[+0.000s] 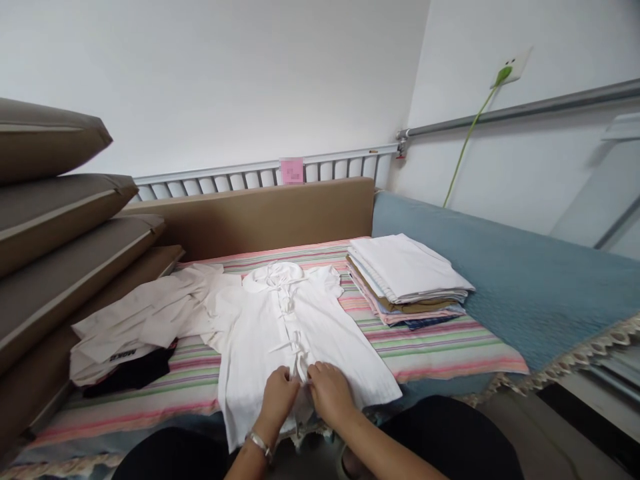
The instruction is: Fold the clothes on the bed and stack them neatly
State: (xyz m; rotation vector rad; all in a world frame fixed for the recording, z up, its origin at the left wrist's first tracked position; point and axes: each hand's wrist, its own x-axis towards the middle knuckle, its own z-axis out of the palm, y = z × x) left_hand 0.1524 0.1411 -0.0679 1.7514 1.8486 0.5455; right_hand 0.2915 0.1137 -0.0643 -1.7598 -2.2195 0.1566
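A white short-sleeved blouse (253, 333) lies flat on the striped cloth, its round collar away from me. Bows of thin white ties (285, 300) run down its front. Low on that front, my left hand (279, 397), with a bracelet at its wrist, is closed in a pinch on a white tie. My right hand (331, 395) is also closed and pinches a tie just beside it. The ends inside my fingers are partly hidden. The blouse's hem reaches the near edge of the seat.
A stack of folded clothes (407, 273) sits to the right on the striped cloth (440, 347). Crumpled pale clothes (150, 310) and a black garment (135, 370) lie left. Thick brown cushions (60, 213) are piled at far left. A blue-covered armrest (500, 267) bounds the right.
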